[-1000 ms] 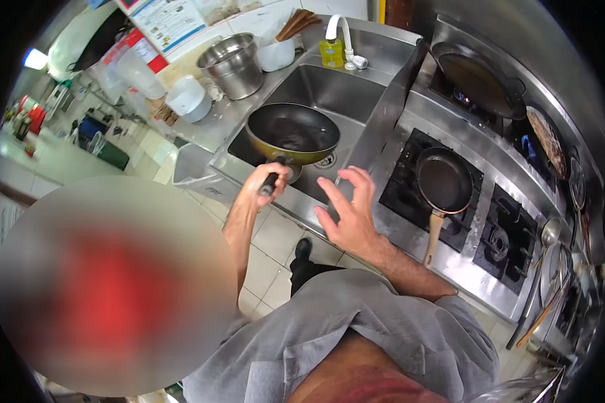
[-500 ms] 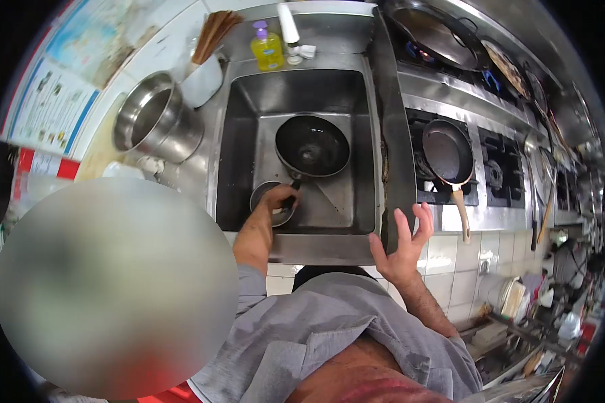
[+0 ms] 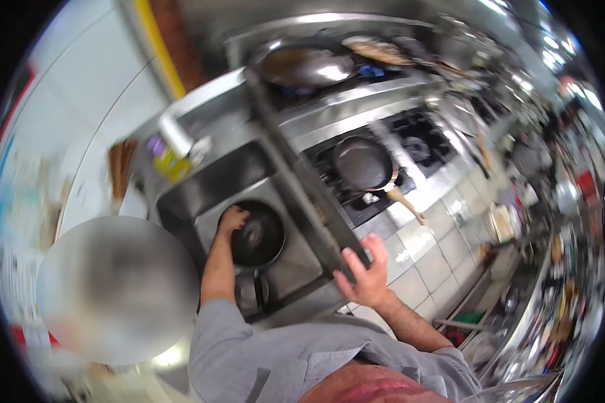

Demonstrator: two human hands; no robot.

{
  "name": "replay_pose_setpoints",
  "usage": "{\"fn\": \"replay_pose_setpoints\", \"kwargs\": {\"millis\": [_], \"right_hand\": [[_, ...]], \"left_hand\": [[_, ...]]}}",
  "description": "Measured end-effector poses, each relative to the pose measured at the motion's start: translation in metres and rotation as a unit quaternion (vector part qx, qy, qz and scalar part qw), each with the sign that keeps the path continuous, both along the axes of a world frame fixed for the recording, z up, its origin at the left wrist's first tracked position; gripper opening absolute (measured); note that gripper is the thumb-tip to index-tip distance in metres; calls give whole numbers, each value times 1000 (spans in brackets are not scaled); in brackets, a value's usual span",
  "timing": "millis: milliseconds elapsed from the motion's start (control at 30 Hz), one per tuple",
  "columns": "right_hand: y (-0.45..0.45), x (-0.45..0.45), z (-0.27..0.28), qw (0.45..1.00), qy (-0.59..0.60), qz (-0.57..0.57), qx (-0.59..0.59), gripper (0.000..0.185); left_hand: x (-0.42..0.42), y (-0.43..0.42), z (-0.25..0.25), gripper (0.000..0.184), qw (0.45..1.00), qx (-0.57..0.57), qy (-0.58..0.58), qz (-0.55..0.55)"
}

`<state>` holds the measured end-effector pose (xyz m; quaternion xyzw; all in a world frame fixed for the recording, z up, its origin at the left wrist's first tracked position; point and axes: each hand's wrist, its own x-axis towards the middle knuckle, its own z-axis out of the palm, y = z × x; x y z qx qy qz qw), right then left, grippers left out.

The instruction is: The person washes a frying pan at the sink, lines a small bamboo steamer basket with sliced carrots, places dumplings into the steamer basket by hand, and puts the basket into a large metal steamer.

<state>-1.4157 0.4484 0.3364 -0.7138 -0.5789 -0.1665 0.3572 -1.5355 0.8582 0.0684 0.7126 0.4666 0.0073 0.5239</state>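
In the sink [image 3: 302, 265] lies a dark frying pan [image 3: 261, 245], its inside wet and shiny and its black handle toward me. My left hand [image 3: 233, 219] is at the pan's far left rim, its fingers closed there; blur hides the exact grip. Under the handle, a small round metal vessel [image 3: 247, 293] rests in the sink's near corner. My right hand [image 3: 366, 274] hangs in the air by the sink's right edge, open, fingers apart and holding nothing.
A yellow soap bottle [image 3: 169, 163] and a white tap [image 3: 176, 138] stand behind the sink. To the right, another frying pan [image 3: 363, 163] sits on a stove, its handle jutting over the front edge. Blue flames burn under a large pan [image 3: 302, 65] farther back.
My left hand has let go of the pan's handle and moved to its far left rim. The view has turned to the right. My right hand stays raised and open.
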Motion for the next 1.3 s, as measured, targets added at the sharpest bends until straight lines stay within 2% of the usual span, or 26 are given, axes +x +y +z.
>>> {"fn": "replay_pose_setpoints", "kwargs": {"millis": [33, 67, 100, 133, 167, 200, 233, 300, 333, 400, 533, 600, 633, 667, 700, 767, 800, 867, 900, 967, 1033, 1067, 1100, 1133, 1167, 1300], "right_hand": [[0, -1, 0, 1000, -12, -11, 12, 56], [1, -2, 2, 999, -14, -36, 16, 55], [1, -4, 2, 998, -15, -55, 17, 55], [1, -4, 1, 997, -11, -72, 14, 54], [1, -4, 0, 996, -17, -83, 17, 54], [2, -4, 0, 996, -20, -85, 12, 54], [1, -4, 1, 996, -24, -87, 4, 54], [1, -3, 4, 996, -29, -89, 7, 53], [1, -3, 4, 995, -29, -94, 7, 52], [2, -3, 2, 994, -29, -104, 9, 52], [3, -2, 0, 994, -29, -107, 7, 51], [4, 0, 0, 993, -32, -109, 9, 51], [3, 0, 0, 993, -31, -110, 8, 51], [3, 0, 0, 993, -30, -115, 7, 51], [3, 0, 0, 993, -26, -118, 8, 51], [4, 1, 1, 993, -31, -113, 11, 51], [4, 1, 0, 993, -27, -115, 11, 51], [3, 2, 0, 994, -29, -109, 0, 53], [3, 2, 1, 993, -27, -116, 2, 53], [3, 2, 4, 995, -23, -102, -1, 55], [2, 2, 4, 996, -21, -85, 30, 56], [-1, 1, 6, 996, -15, -75, 35, 57], [-2, 1, 4, 998, -8, -58, 30, 58], [-4, 2, 0, 997, -15, -46, 52, 58], [-8, -1, 3, 997, -23, -46, 60, 57], [-24, -9, -4, 991, 50, -33, 123, 51]], "left_hand": [[20, 30, 6, 49, 988, 41, -131, 77], [52, 74, -22, 48, 932, 305, -157, 119], [72, 59, 53, 52, 937, 80, -262, 215], [91, 74, 70, 50, 907, 98, -312, 266], [110, 126, 34, 48, 891, 36, -314, 325], [125, 134, 49, 43, 836, -44, -353, 418], [135, 133, 66, 41, 768, -64, -399, 497], [151, 173, 47, 46, 788, -103, -371, 480], [158, 157, 77, 50, 729, -129, -417, 527], [166, 150, 102, 49, 667, -142, -456, 573], [171, 151, 121, 49, 549, -146, -521, 638], [168, 143, 128, 48, 511, -138, -546, 649], [169, 135, 138, 48, 508, -137, -556, 643], [165, 124, 146, 48, 535, -152, -568, 607], [165, 132, 134, 48, 540, -150, -566, 605], [167, 161, 98, 47, 451, -235, -673, 538], [166, 160, 97, 47, 455, -234, -671, 537], [169, 155, 95, 49, 388, -220, -755, 481], [167, 156, 92, 49, 393, -224, -753, 478], [168, 159, 80, 54, 389, -245, -790, 404], [173, 136, 81, 56, 518, -205, -745, 368], [176, 107, 99, 55, 563, -230, -732, 308], [177, 102, 92, 52, 588, -273, -731, 212], [178, 49, 131, 47, 638, -211, -712, 206], [174, 6, 162, 40, 659, -220, -684, 222], [154, -55, 190, 27, 634, -263, -725, 59]]}}
